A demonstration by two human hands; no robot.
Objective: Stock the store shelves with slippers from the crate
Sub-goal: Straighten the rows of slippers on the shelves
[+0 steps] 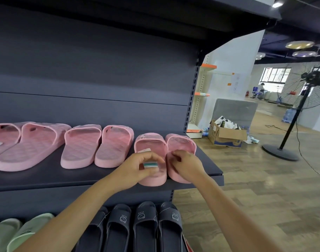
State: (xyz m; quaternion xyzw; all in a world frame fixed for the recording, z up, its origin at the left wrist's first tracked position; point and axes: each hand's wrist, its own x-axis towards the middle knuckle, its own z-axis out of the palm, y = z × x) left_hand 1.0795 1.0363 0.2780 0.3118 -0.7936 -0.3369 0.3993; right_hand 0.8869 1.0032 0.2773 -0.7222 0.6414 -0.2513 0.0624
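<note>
A pair of pink slippers stands at the right end of the dark shelf [212, 171], toes toward the back. My left hand [137, 170] rests on the heel of the left slipper [149, 142] and pinches a small green-and-white tag [150, 164]. My right hand [187, 163] lies on the footbed of the right slipper [181, 142], fingers curled on its inner edge. Two more pink pairs [97, 146] stand in a row to the left. The crate is out of view.
Dark navy slippers [142, 226] and pale green slippers [15, 231] fill the shelf below. Right of the shelving is wooden floor with an open cardboard box [226, 135] and a standing fan [290, 124]. An upper shelf overhangs above.
</note>
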